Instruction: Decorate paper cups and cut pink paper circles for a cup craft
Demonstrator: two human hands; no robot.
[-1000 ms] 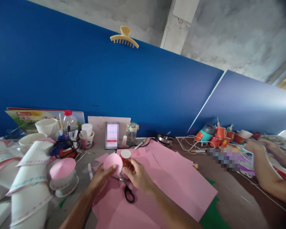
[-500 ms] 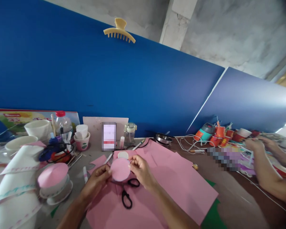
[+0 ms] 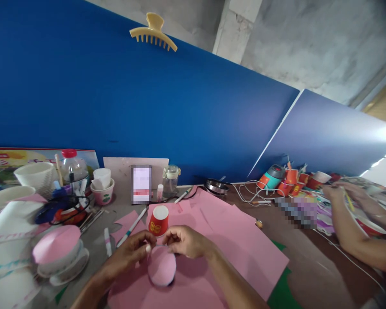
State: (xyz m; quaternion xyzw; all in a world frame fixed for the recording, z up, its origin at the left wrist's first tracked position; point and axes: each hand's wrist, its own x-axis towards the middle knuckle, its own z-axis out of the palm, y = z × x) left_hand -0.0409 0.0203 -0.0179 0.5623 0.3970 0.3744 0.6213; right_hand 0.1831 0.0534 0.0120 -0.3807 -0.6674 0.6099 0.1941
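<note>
Both my left hand [image 3: 128, 254] and right hand [image 3: 188, 242] pinched the far edge of 1 pink paper circle [image 3: 162, 267], near the upside-down red cup [image 3: 158, 221].

A yellow clip [image 3: 154, 32] hangs high, apparently against the partition [image 3: 180, 107].

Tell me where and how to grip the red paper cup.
Take the red paper cup around its side wall, thumb and fingers on opposite sides. Come from the right, probably best with the right hand: a pen lies to the left. The cup stands narrow end up, so a grip low on the flaring wall should slip less.
</note>
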